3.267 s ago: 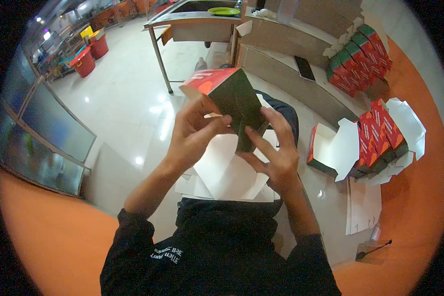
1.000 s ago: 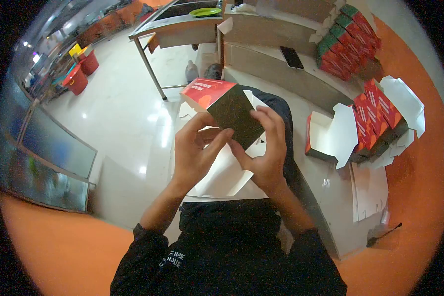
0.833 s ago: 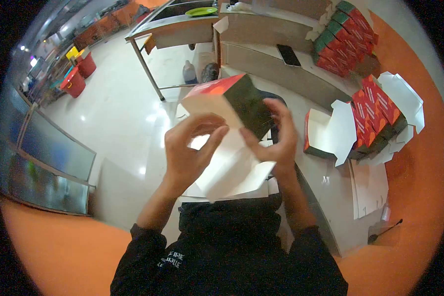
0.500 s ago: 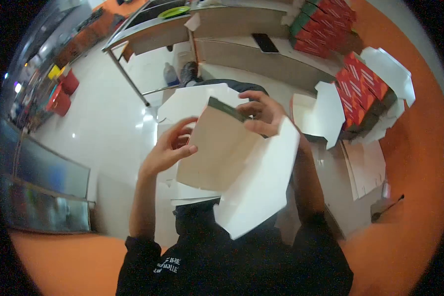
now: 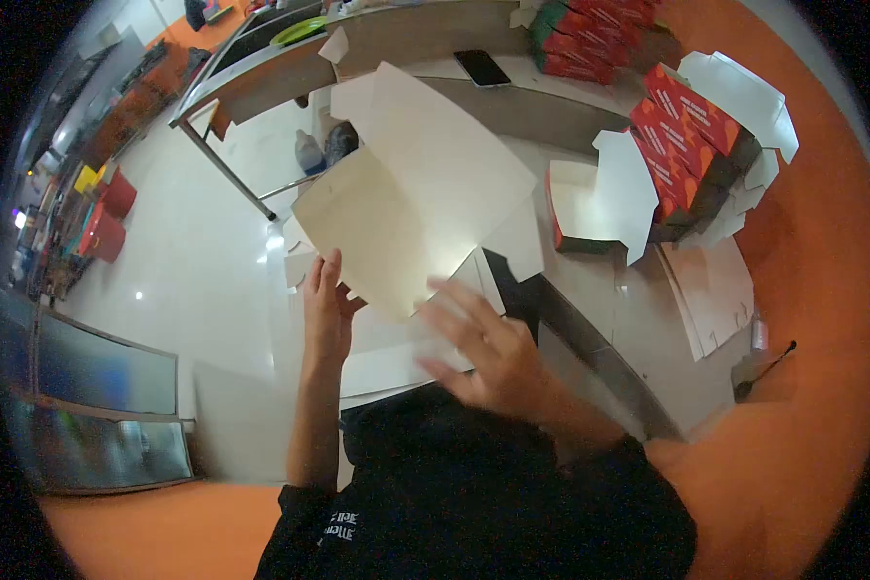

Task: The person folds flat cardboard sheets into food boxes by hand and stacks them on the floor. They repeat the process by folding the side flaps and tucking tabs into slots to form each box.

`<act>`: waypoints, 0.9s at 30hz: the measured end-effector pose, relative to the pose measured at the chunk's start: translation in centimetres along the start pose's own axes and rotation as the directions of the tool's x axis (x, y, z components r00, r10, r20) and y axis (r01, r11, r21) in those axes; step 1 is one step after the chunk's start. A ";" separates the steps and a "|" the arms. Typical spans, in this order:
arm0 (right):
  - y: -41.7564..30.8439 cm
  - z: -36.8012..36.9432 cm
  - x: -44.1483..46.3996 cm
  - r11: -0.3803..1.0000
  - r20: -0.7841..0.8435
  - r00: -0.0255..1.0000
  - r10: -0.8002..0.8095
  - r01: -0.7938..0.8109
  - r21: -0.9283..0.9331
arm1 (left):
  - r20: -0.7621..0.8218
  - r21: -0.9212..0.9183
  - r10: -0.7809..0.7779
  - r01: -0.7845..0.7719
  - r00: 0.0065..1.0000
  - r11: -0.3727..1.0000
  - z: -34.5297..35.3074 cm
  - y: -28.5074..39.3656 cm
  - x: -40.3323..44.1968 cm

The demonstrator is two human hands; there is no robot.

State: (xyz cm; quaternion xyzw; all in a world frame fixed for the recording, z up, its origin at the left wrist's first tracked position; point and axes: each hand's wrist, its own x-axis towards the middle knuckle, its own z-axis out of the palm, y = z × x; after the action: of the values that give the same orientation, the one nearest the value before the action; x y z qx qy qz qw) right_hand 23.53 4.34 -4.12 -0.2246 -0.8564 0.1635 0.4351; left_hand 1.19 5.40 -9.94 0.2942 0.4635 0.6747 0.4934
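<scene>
PLACE: I'm in what looks like a food shop's working area, exact kind unclear | PACKAGING: white-lined box (image 5: 406, 184) before me; stacked red boxes (image 5: 681, 126) and flat card sheets (image 5: 710, 295) to my right | FITTINGS: metal-legged table (image 5: 224, 176), green plate (image 5: 298, 31) on it | ROOM: shiny floor (image 5: 224, 329), red tubs (image 5: 101, 232), glass panels (image 5: 106, 382)

The open box (image 5: 377, 222) is showing smooth, matt paperboard. Left of it, glossy floor (image 5: 184, 271) is reflecting light and a metal table leg (image 5: 224, 172) is shining; below it, a shirt (image 5: 512, 474) is looking like matt cloth.
</scene>
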 end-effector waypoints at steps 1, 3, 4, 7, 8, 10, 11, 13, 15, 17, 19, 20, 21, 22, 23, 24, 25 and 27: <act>1.4 1.0 0.2 0.997 0.011 0.998 0.061 -0.061 -0.037 | 0.007 -0.005 -0.005 0.005 1.000 1.000 0.6 0.1 0.0; 3.7 2.0 0.2 0.990 0.045 0.994 0.096 -0.091 -0.110 | 0.079 0.059 0.015 -0.020 0.997 0.998 1.5 0.2 0.1; 4.7 2.0 -0.1 0.988 0.067 0.995 0.071 -0.061 -0.140 | 0.106 0.041 0.012 -0.016 0.994 0.999 1.8 0.2 0.0; 5.8 0.2 -0.5 0.982 0.059 0.989 0.136 -0.127 -0.139 | 0.180 -0.105 -0.012 0.031 0.984 0.994 2.7 0.4 -0.3; 6.3 -0.7 -0.6 0.974 0.004 0.983 0.182 -0.180 -0.138 | 0.212 -0.083 -0.011 0.030 0.977 0.996 2.5 0.6 -0.5; 7.4 -3.1 -0.6 0.944 -0.091 0.959 0.269 -0.281 -0.174 | 0.277 -0.045 -0.010 0.024 0.961 0.999 1.6 1.1 -1.2; 8.1 -4.5 -0.6 0.921 -0.134 0.943 0.304 -0.327 -0.210 | 0.243 0.015 0.015 -0.020 0.970 1.000 0.9 1.3 -1.5; 11.1 -6.9 -1.6 0.888 -0.187 0.918 0.350 -0.388 -0.247 | 0.173 0.137 0.073 -0.097 0.982 0.986 -1.0 1.7 -2.4; 13.7 -9.1 -2.3 0.834 -0.205 0.929 0.308 -0.367 -0.411 | 0.076 0.186 0.086 -0.099 0.993 0.977 -2.7 2.3 -3.2; 15.2 -10.2 -2.7 0.777 -0.217 0.911 0.352 -0.413 -0.474 | -0.003 0.218 0.076 -0.074 0.997 0.973 -4.4 2.8 -3.5; 16.4 -10.7 -3.0 0.725 -0.221 0.848 0.482 -0.528 -0.443 | -0.044 0.204 0.089 -0.078 0.995 0.976 -5.1 3.1 -3.6; 17.6 -10.8 -3.5 0.685 -0.217 0.824 0.523 -0.558 -0.469 | -0.049 0.187 0.091 -0.080 0.995 0.979 -5.3 3.2 -3.7; 18.4 -10.9 -3.7 0.688 -0.208 0.831 0.516 -0.547 -0.477 | -0.055 0.171 0.094 -0.084 0.994 0.982 -5.4 3.4 -3.8; 19.0 -10.8 -3.8 0.692 -0.199 0.837 0.509 -0.536 -0.485 | -0.048 0.173 0.090 -0.081 0.995 0.982 -5.6 3.3 -3.9; 19.6 -10.6 -3.8 0.695 -0.191 0.843 0.502 -0.525 -0.492 | -0.039 0.174 0.086 -0.078 0.996 0.982 -5.6 3.0 -3.9; 20.4 -10.5 -3.8 0.686 -0.181 0.834 0.522 -0.536 -0.492 | -0.028 0.176 0.082 -0.075 0.996 0.982 -5.5 2.8 -3.9; 21.4 -10.3 -3.7 0.676 -0.172 0.823 0.541 -0.547 -0.494 | -0.032 0.187 0.089 -0.081 0.996 0.979 -5.4 2.8 -3.9; 22.8 -9.9 -3.7 0.664 -0.153 0.820 0.552 -0.543 -0.513 | -0.034 0.207 0.098 -0.089 0.995 0.974 -5.0 2.6 -4.0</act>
State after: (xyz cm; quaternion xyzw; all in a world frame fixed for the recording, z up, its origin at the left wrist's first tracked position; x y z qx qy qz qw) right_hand 39.08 22.54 -11.84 -0.5820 -0.7628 0.0427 0.2784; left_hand -2.81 -0.23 -9.31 0.3500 0.5270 0.6522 0.4176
